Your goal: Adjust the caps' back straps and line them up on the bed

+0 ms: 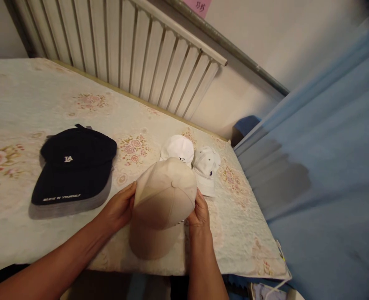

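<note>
A beige baseball cap [165,196] is held between both hands above the near part of the bed, its brim pointing down toward me. My left hand [123,204] grips the cap's left side, and my right hand [199,210] grips its right side; some fingertips are hidden behind the fabric. Just beyond it lie a white cap [178,148] with dark lettering, partly covered by the beige one, and a pale cap [207,166] with a small dark emblem. To the left, a black cap [78,160] marked "LA" rests on top of a grey cap [90,203].
A floral quilt [65,110] covers the bed. A slatted metal rail [140,58] runs along the far side by the wall. On the right hangs a blue curtain [322,166]. Near the bed's lower right corner are a white cable [279,285] and a container.
</note>
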